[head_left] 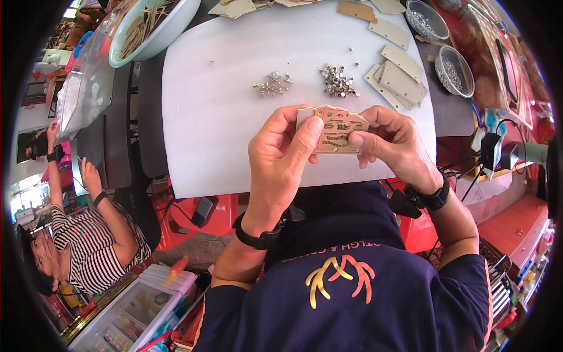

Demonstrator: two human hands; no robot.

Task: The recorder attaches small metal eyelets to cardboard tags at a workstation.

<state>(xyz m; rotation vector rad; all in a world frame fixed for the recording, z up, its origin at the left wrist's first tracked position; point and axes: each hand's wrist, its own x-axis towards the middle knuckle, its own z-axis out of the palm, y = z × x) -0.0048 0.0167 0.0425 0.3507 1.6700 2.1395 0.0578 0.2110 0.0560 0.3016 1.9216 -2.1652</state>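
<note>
A small tan card [341, 134] with dark printing is held up over the near part of the white tabletop [217, 141], a pale layer showing behind its left and top edges. My left hand [284, 152] grips its left side, thumb lying across the front. On the card's right side, my right hand [390, 138] pinches with thumb and fingers. Beyond my hands lie two heaps of tiny silvery metal pieces, a sparser heap [272, 85] at left and a denser heap of small caps [338, 81] at right. Several pale tag-shaped pieces with holes [402, 78] overlap farther right.
Two clear bowls of small metal parts [427, 20] [454, 71] stand along the right edge. A pale basin of brown strips [153, 29] sits far left. Another person in a striped shirt [97, 255] works at left. Red stools [193, 220] and a drawer unit [135, 308] are below.
</note>
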